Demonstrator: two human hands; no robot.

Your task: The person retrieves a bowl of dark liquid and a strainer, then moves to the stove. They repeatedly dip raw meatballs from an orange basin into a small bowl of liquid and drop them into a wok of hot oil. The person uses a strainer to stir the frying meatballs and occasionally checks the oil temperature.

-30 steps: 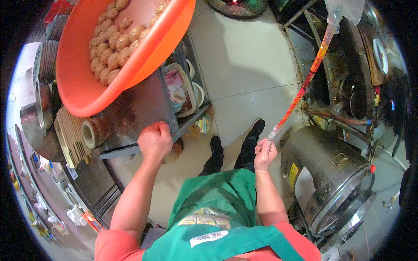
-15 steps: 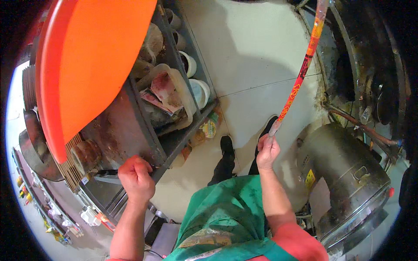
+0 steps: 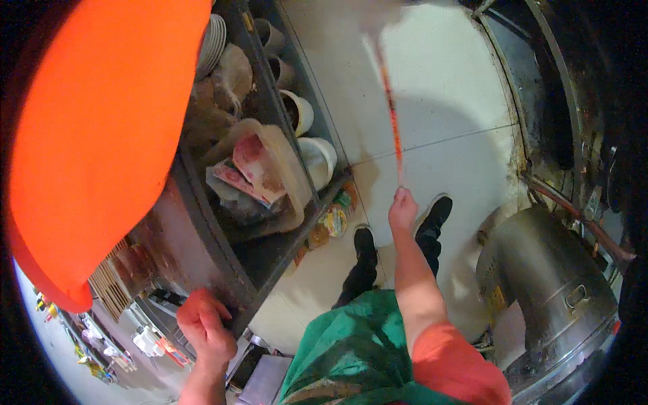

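My right hand (image 3: 403,207) is closed around the near end of a long, thin red-and-yellow handle (image 3: 395,128). The handle reaches away over the pale tiled floor (image 3: 459,74), its far end smeared into a brownish-grey blur near the top edge, so I cannot tell what kind of head it has. On the left, my left hand (image 3: 206,324) makes a fist beside the near corner of the dark shelf unit (image 3: 244,297). Nothing sticks out of that fist. A translucent plastic tub (image 3: 287,172) with stained packets inside sits on the unit's shelf.
A large orange sheet-like object (image 3: 101,135) fills the upper left. White tubs (image 3: 317,162) line the lower shelf, with stacked plates (image 3: 212,44) further back. A metal drum (image 3: 540,263) stands at right, near a brown pipe (image 3: 574,212). My shoes (image 3: 364,239) are on the floor.
The handle has swung left, and its far end now comes into view at the top. My view has shifted, so the shelf and drum appear lower. My left fist stays by the corner.
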